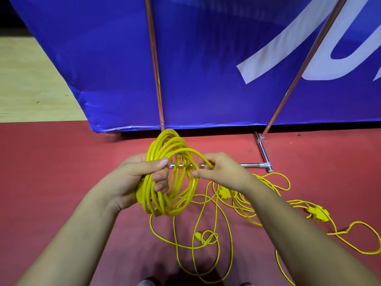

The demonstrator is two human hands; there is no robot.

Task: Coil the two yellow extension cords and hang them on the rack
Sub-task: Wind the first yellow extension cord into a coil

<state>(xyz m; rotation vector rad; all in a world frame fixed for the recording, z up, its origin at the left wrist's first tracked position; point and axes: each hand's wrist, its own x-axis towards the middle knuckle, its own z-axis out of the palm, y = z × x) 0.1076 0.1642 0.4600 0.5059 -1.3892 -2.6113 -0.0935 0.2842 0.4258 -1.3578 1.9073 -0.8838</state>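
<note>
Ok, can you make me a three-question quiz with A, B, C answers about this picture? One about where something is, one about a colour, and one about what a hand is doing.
1. Where is the socket block farthest right?
A. on the red floor
B. on a chair
C. on a table

2. What colour is the banner?
A. green
B. blue
C. black

3. What is the left hand doing?
A. lying flat on the ground
B. hanging open
C. gripping the coil

Answers:
1 A, it lies flat on the red surface.
2 B, it is blue with white shapes.
3 C, it wraps round the yellow loops.
</note>
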